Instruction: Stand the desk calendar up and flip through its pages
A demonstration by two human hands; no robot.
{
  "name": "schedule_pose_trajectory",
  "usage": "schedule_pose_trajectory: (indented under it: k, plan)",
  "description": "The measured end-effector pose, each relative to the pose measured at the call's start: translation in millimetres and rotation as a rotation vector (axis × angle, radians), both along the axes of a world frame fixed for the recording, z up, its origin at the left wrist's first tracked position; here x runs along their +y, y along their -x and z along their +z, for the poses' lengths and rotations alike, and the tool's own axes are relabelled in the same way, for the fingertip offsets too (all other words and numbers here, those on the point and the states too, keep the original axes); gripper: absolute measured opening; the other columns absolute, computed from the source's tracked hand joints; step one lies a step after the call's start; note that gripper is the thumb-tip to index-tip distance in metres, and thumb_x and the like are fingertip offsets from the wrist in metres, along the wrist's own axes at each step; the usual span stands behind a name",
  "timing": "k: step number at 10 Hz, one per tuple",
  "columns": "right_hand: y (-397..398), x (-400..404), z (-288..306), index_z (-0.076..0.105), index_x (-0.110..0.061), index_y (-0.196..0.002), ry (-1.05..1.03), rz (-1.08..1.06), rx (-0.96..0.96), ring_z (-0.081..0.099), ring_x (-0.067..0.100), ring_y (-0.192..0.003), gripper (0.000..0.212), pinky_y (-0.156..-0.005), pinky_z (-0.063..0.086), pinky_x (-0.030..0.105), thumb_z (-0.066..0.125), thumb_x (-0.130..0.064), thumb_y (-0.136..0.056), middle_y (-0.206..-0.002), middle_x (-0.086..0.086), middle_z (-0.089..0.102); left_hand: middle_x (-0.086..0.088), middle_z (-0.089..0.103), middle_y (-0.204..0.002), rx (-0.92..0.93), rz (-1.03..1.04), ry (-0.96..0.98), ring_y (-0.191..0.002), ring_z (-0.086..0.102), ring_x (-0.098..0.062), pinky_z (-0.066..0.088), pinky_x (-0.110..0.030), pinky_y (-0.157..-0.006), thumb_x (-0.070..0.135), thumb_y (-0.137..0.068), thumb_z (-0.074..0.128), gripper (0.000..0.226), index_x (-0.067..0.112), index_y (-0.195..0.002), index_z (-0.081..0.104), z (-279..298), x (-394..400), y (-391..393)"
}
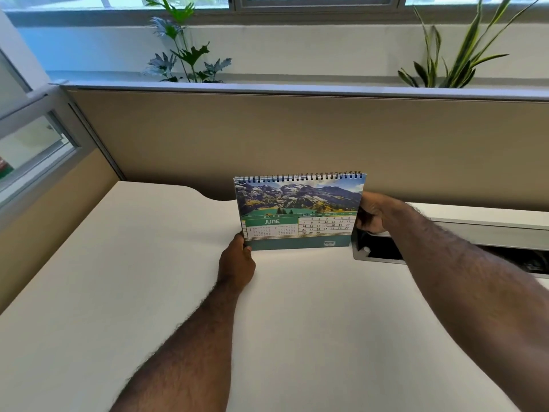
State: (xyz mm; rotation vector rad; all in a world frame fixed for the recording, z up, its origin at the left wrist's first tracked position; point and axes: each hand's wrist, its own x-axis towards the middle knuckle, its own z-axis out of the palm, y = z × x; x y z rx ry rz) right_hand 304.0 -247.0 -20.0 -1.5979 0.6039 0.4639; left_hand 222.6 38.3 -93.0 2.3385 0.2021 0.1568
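Observation:
The spiral-bound desk calendar (300,212) stands upright on the white desk (148,263), near the back partition. Its facing page shows a mountain lake photo above a green JUNE grid. My left hand (237,260) grips its lower left corner, thumb on the front. My right hand (372,214) holds the calendar's right edge at mid height, fingers tucked behind it. The back of the calendar and its stand are hidden.
A tan partition wall (297,138) rises directly behind the calendar. To the right, a grey cable tray (383,254) with its lid open is sunk into the desk. Potted plants (187,55) line the ledge above the partition, under a window.

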Motion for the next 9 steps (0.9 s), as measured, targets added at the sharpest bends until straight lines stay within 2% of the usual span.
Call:
schedule_pose_trajectory:
  k: [1,2,3,4,5,6,7,8,9]
  plan:
    - [-2,-2,-3,0.054,-0.02,-0.064,0.079,-0.048,-0.003,0.062,0.016,-0.072,0.02,-0.046,0.035,0.02,0.066,-0.023,-0.08,-0.078,0.0,0.071,-0.014,0.062,-0.124,0.002,-0.014,0.045,-0.11,0.057,-0.035,0.048,-0.036,-0.09,0.008,-0.089,0.047,0.029,0.01,-0.118,0.047,0,1,2]
    - [-1,-6,-2,0.051,-0.021,-0.069,0.13,-0.096,-0.004,0.044,0.01,-0.055,0.023,-0.041,0.03,0.02,0.057,-0.035,-0.087,-0.069,-0.003,0.059,-0.009,0.058,-0.13,0.012,-0.015,0.114,-0.117,0.055,-0.03,0.046,-0.034,-0.096,0.01,-0.088,0.053,0.044,0.015,-0.13,0.039,2,0,3]
    - [4,-14,-7,0.055,-0.011,-0.078,0.158,-0.196,-0.078,0.037,0.013,-0.051,0.041,-0.039,0.031,0.019,0.047,-0.047,-0.096,-0.063,0.003,0.049,-0.006,0.052,-0.137,0.007,-0.022,0.152,-0.122,0.052,-0.025,0.043,-0.035,-0.101,0.008,-0.081,0.062,0.07,0.016,-0.14,0.026,3,3,10]
    - [22,-9,-8,0.063,-0.007,-0.079,0.258,-0.272,-0.212,0.046,0.019,-0.053,0.048,-0.047,0.039,0.025,0.045,-0.048,-0.096,-0.069,0.009,0.059,-0.009,0.044,-0.144,0.088,0.022,0.187,-0.129,0.046,-0.026,0.041,-0.038,-0.105,0.006,-0.074,0.067,0.087,0.016,-0.144,0.016,0,11,9]
    - [70,-23,46,0.067,-0.003,-0.082,0.564,-0.233,-0.468,0.064,0.034,-0.081,0.053,-0.076,0.049,0.038,0.043,-0.047,-0.097,-0.09,0.021,0.071,-0.011,0.039,-0.147,0.132,0.012,0.217,-0.13,0.043,-0.029,0.036,-0.037,-0.107,0.009,-0.075,0.068,0.09,0.015,-0.145,0.011,44,1,32]
    - [97,-16,43,0.064,-0.001,-0.081,0.888,0.012,-0.495,0.064,0.04,-0.092,0.05,-0.072,0.042,0.034,0.039,-0.04,-0.101,-0.095,0.025,0.071,-0.013,0.028,-0.152,0.216,0.05,0.178,-0.134,0.036,-0.03,0.03,-0.035,-0.111,0.008,-0.078,0.064,0.091,0.012,-0.146,0.005,39,-7,53]
    - [125,11,10,0.066,-0.005,-0.096,0.984,0.295,-0.429,0.066,0.038,-0.091,0.047,-0.069,0.045,0.033,0.036,-0.041,-0.1,-0.098,0.019,0.072,-0.012,0.008,-0.157,0.361,0.014,0.045,-0.143,0.018,-0.025,0.018,-0.03,-0.116,0.013,-0.085,0.055,0.079,0.005,-0.145,0.004,18,-12,77]
    - [156,29,21,0.065,-0.012,-0.105,1.021,0.483,-0.452,0.067,0.033,-0.093,0.047,-0.078,0.055,0.037,0.037,-0.048,-0.097,-0.102,0.013,0.072,-0.009,0.012,-0.157,0.451,-0.219,-0.18,-0.142,0.021,-0.021,0.019,-0.025,-0.114,0.027,-0.092,0.041,0.059,0.011,-0.144,0.018,35,-15,106]
    - [177,43,50,0.055,-0.019,-0.127,1.006,0.56,-0.445,0.062,0.028,-0.11,0.054,-0.091,0.052,0.039,0.048,-0.058,-0.09,-0.121,0.007,0.067,-0.003,0.031,-0.152,0.449,-0.447,-0.268,-0.138,0.032,-0.019,0.023,-0.027,-0.115,0.037,-0.092,0.041,0.053,0.02,-0.141,0.03,73,-21,126]
